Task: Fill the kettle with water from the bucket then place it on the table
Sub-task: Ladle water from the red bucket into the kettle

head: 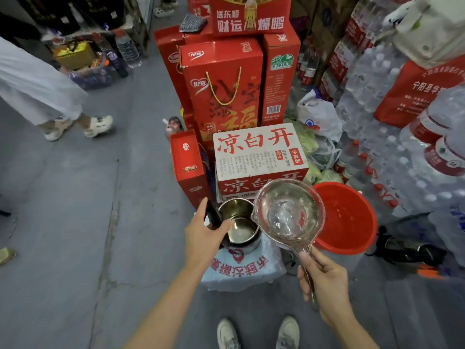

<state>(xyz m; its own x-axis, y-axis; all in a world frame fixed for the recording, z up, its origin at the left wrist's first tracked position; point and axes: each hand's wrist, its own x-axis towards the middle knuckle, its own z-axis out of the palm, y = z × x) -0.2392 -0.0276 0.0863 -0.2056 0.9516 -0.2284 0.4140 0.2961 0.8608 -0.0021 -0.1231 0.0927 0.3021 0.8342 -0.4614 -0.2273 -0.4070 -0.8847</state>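
Observation:
A steel kettle (240, 226) with its black lid flipped open stands on a white wrapped pack with red characters (241, 269). My left hand (205, 235) grips the kettle's handle and lid on its left side. My right hand (322, 275) holds the handle of a clear plastic ladle (289, 212), whose bowl hangs tilted right beside the kettle's rim, with water in it. The red bucket (352, 238) sits on the floor to the right, water inside.
Red gift boxes (221, 91) and a white carton (259, 152) are stacked just behind the kettle. Packs of bottled water (392, 137) fill the right side. A black tangle of cord (405, 250) lies right of the bucket. Another person's legs (75, 122) stand at left on the grey floor.

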